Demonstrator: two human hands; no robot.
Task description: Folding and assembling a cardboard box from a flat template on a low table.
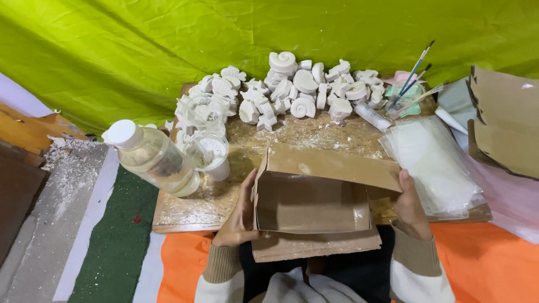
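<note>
Two hands frame one open cardboard box [314, 196], and from where I watch, that grip is the whole story. Going left to right: at about ten o'clock from the box lies a clear plastic bottle [152, 157] with a white cap, tipped over, its neck pointing up and left, just beside a clear plastic cup [209, 152] dusted white inside.

My left hand [238, 216] sits at nine o'clock against the box's left wall — fingers flat along the cardboard, thumb wrapping the edge, grasping it. The box itself rests at the near edge of the wooden board [185, 210], its long axis running left to right across my view, its open mouth facing toward me and its top flap tilted up and away toward twelve o'clock. My right hand [410, 207] holds the opposite end at three o'clock, thumb pressed on the flap's corner, fingers hidden behind the wall. Both hands are equally close; neither is free.

Beyond the box at twelve o'clock is a heap of white plaster figures [303, 90] — shells and small animals. At two o'clock, paintbrushes [412, 76] stand in a small cup, and clear plastic bags [432, 165] lie stacked just right of the box.
</note>
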